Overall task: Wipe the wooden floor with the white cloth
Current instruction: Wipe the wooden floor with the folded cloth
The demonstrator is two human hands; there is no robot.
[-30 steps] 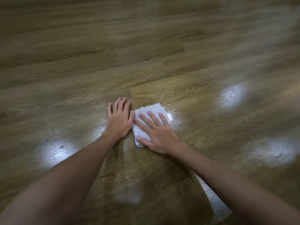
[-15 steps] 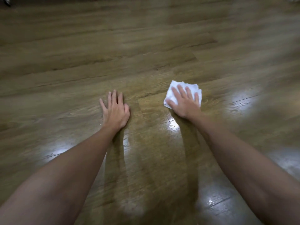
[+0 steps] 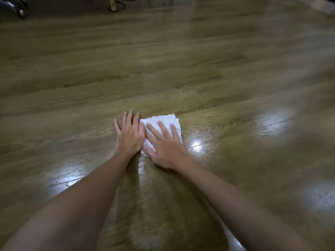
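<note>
Head view: the white cloth (image 3: 163, 127), folded to a rough square, lies flat on the wooden floor (image 3: 181, 69) in the middle of the frame; the right hand (image 3: 164, 144) presses down on it, palm flat, fingers straight and spread; the left hand (image 3: 129, 135) lies palm down on the bare boards just beside the cloth, fingers straight, its thumb side touching the right hand; bright glare patches shine on the boards to either side; a chair castor (image 3: 21, 12) and a pale furniture leg (image 3: 113, 4) stand far off at the top edge.
</note>
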